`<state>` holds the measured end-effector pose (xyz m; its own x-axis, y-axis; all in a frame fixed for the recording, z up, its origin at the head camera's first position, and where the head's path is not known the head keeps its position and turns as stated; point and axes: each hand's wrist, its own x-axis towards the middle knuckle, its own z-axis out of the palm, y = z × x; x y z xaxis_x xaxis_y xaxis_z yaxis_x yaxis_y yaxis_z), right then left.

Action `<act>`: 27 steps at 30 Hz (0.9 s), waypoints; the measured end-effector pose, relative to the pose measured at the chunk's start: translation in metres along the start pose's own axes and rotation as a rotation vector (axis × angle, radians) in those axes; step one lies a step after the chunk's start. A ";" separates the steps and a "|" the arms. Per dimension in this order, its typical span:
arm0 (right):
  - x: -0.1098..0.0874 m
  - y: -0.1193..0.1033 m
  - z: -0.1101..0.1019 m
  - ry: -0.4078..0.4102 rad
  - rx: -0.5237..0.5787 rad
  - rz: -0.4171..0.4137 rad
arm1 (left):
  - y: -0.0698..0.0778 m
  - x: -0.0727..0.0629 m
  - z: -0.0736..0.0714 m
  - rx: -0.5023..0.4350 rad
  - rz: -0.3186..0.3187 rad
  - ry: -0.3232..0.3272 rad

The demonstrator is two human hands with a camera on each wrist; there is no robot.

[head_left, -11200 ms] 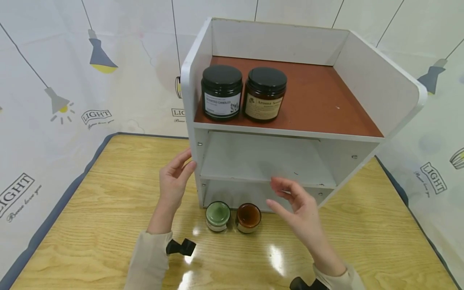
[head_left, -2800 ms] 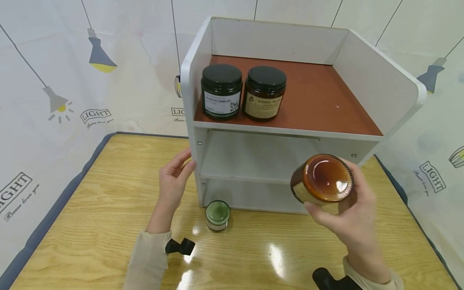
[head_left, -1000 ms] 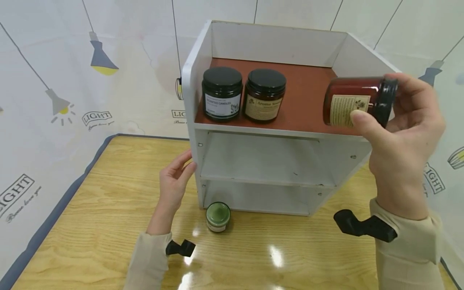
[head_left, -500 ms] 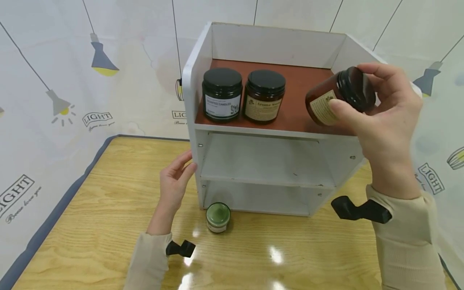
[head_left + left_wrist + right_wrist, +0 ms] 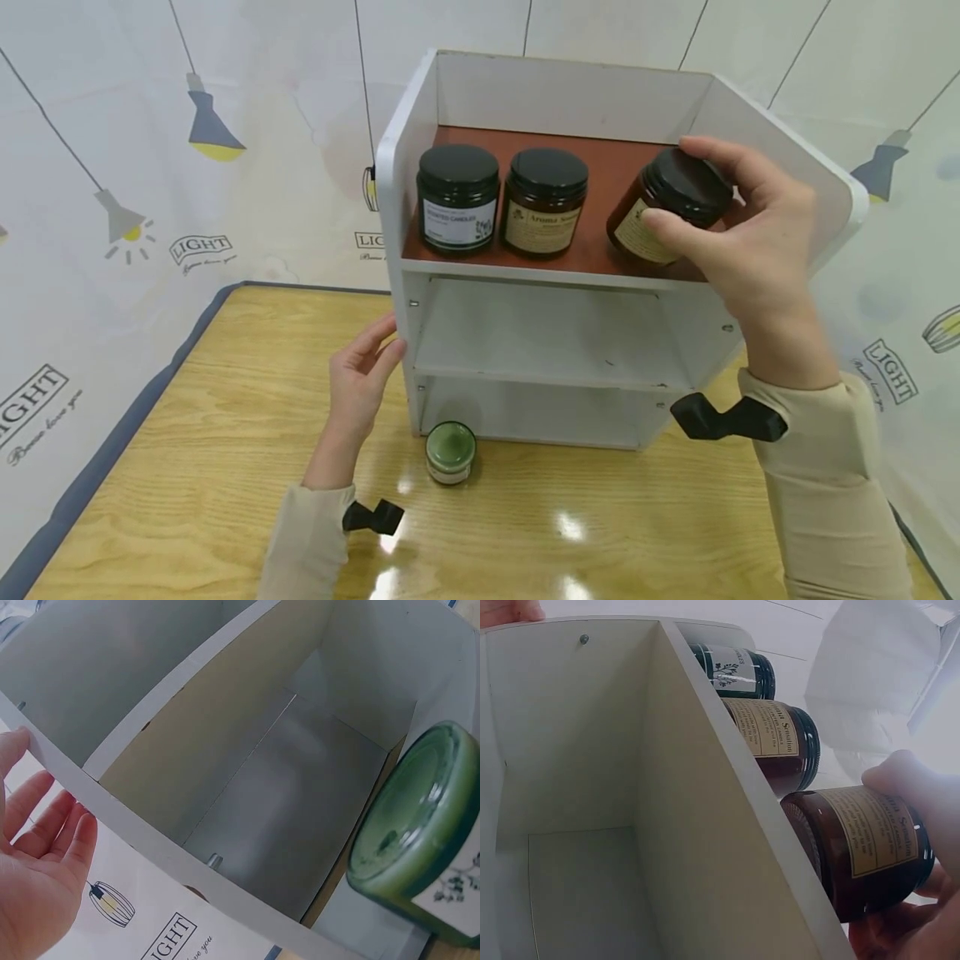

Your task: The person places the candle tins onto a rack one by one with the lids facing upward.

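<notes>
My right hand [image 5: 757, 242] grips an amber candle jar [image 5: 637, 233] by its black lid, thumb in front. The jar is tilted, its base low over the red-brown top [image 5: 600, 179] of the white shelf unit; whether it touches is unclear. To its left stand an upright amber candle jar [image 5: 543, 221] with a tan label and a dark green candle jar [image 5: 457, 217] with a white label. My left hand [image 5: 360, 375] rests against the unit's left side panel [image 5: 401, 317], fingers loosely bent. A green glass candle jar [image 5: 450, 450] stands on the table before the unit.
Below the top, the white shelf unit has a middle shelf [image 5: 555, 325] and a lower compartment [image 5: 540, 408]. Its raised right side wall [image 5: 810, 183] stands beside my right hand. The wooden table [image 5: 187, 433] is backed by a lamp-printed cloth [image 5: 285, 150].
The amber candle jar, earlier on the table beside the green one, was lifted by my right hand, turned from base-up, and carried left over the top. My left hand stays put.
</notes>
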<state>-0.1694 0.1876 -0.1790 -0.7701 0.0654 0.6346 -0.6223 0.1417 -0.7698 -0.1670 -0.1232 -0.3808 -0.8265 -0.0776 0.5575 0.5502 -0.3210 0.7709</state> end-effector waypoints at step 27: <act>0.007 0.011 0.012 -0.117 -0.274 -0.013 | 0.001 0.000 0.000 0.017 -0.011 0.015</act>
<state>-0.1834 0.1777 -0.1840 -0.7833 -0.0499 0.6196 -0.5832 0.4041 -0.7047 -0.1666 -0.1237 -0.3800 -0.8342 -0.0881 0.5444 0.5429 -0.3055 0.7823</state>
